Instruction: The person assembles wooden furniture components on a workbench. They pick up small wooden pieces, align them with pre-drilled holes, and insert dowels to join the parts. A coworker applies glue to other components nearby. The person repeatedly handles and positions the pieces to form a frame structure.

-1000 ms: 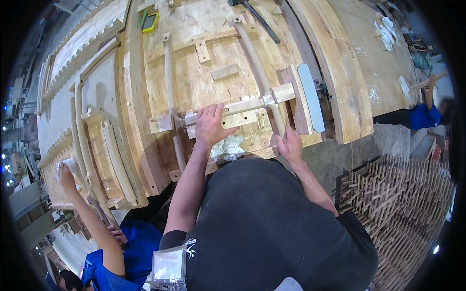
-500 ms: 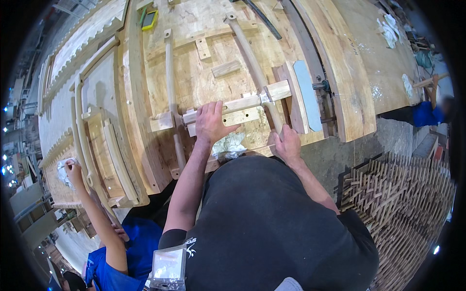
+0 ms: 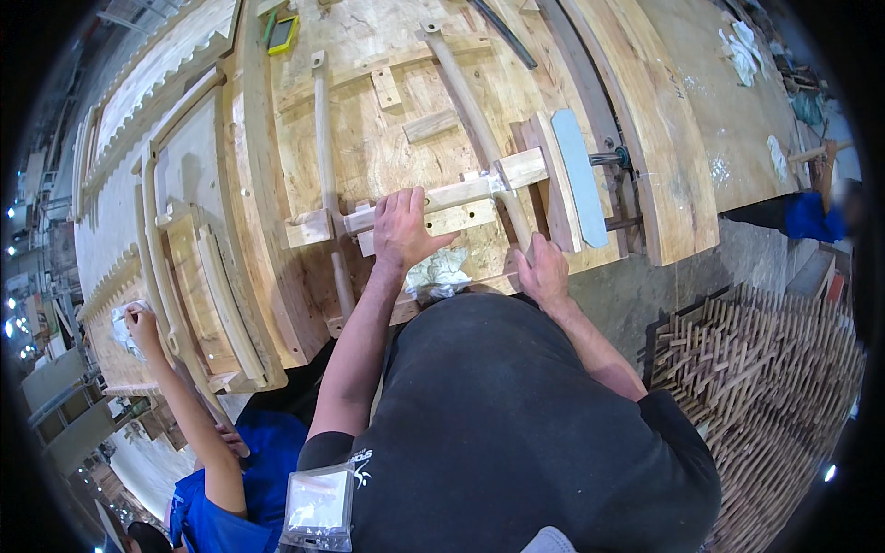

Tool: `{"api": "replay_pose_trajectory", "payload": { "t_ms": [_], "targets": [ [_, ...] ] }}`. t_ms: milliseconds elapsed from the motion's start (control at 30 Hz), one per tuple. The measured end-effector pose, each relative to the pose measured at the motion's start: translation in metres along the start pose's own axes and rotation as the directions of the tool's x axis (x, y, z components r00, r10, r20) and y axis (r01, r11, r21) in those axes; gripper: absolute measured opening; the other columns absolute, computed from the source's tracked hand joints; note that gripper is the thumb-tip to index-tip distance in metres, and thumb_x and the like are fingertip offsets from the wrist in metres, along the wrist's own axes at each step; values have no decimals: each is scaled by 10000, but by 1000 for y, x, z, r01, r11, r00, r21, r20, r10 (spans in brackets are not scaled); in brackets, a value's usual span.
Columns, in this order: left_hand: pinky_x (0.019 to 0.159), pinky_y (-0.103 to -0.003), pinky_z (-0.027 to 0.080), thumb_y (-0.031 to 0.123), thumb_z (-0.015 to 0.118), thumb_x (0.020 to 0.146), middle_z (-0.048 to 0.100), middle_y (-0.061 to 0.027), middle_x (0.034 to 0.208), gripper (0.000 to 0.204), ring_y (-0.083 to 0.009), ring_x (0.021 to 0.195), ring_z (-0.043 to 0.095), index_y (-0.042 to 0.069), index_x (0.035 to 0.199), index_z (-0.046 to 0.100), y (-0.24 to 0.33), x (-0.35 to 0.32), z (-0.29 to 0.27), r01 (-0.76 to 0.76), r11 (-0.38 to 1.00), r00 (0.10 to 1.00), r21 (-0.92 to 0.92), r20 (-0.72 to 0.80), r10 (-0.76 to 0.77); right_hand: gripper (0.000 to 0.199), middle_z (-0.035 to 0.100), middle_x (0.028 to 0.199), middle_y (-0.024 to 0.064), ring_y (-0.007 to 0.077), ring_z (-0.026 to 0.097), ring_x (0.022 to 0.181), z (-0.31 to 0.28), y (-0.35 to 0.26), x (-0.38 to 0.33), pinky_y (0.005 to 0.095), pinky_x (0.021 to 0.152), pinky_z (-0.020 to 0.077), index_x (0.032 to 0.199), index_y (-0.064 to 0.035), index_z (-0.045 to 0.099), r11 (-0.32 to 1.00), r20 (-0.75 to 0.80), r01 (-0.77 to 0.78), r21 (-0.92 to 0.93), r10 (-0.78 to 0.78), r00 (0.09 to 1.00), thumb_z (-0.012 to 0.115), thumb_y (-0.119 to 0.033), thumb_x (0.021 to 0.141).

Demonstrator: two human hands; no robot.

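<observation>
My left hand [image 3: 402,230] lies over a pale wooden rail [image 3: 456,195], fingers flat across it and thumb spread to the side. My right hand [image 3: 544,269] is closed around the near end of the right wooden leg [image 3: 467,100]. The rail runs between this leg and the left wooden leg [image 3: 323,138]; whitish smears show at its right joint. Against the right leg sits a short wooden block [image 3: 523,169], backed by a blue-faced clamp pad [image 3: 579,180] on a metal screw [image 3: 608,158]. A drilled wooden strip [image 3: 461,217] lies just nearer than the rail.
A crumpled white cloth [image 3: 437,274] lies by my waist. Loose wood blocks [image 3: 430,125], a dark bar [image 3: 502,33] and a yellow-framed device [image 3: 283,35] lie farther back. A co-worker [image 3: 217,470] wipes frames at left. Stacked wooden sticks [image 3: 747,369] stand at right.
The clamp pad, the short block and the right leg have shifted slightly left, toward the left leg. More of the metal screw shows. My hands keep nearly the same places.
</observation>
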State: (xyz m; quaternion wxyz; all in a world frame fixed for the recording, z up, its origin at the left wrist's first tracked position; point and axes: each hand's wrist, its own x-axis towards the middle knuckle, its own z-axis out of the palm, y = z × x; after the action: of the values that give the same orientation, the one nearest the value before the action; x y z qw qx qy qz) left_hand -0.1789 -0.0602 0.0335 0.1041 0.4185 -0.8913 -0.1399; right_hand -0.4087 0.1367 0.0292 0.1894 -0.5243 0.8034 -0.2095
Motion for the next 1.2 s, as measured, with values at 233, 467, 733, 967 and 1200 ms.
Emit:
{"api": "replay_pose_trajectory", "payload": {
  "t_ms": [233,467,733,967,1200],
  "targets": [
    [1155,-467,382,635,903,683,630,-122,1252,959,-289,1234,590,49,1368,575,1,0,-2,8,1000,1000,2,12,-8,305,662,917,245,476,636,928,-3,-2,1,586,810,501,1074,-3,570,1000,11,-23,9,23,1000,748,-206,931],
    [1156,-478,393,612,916,681,625,-126,1252,964,-302,1253,583,45,1376,564,2,1,-2,43,999,997,-20,58,-42,306,663,928,255,487,635,930,-5,-4,2,591,807,501,1067,11,565,999,30,-37,3,37,999,743,-203,938],
    [1173,-496,398,513,929,735,608,-154,1393,932,-340,1332,558,28,1442,566,-2,-8,-3,-43,996,997,-73,-73,37,330,667,964,252,478,639,940,-8,-3,5,593,815,500,1085,11,566,999,68,-35,17,34,997,735,-241,956],
    [1118,-503,450,353,880,872,618,-192,1394,651,-376,1318,575,44,1390,633,-23,-87,-50,188,965,941,-182,-250,-230,376,665,945,246,466,646,921,-8,2,5,586,800,499,1090,-3,581,995,88,-85,46,81,993,758,-304,951],
    [899,-454,552,350,779,981,726,-191,1009,425,-376,966,703,-3,1198,681,-39,-170,-47,734,477,613,-484,170,-771,443,694,934,188,365,691,840,-12,13,5,469,766,547,1193,21,617,947,119,-159,279,130,984,803,-273,919]
  ]
}}
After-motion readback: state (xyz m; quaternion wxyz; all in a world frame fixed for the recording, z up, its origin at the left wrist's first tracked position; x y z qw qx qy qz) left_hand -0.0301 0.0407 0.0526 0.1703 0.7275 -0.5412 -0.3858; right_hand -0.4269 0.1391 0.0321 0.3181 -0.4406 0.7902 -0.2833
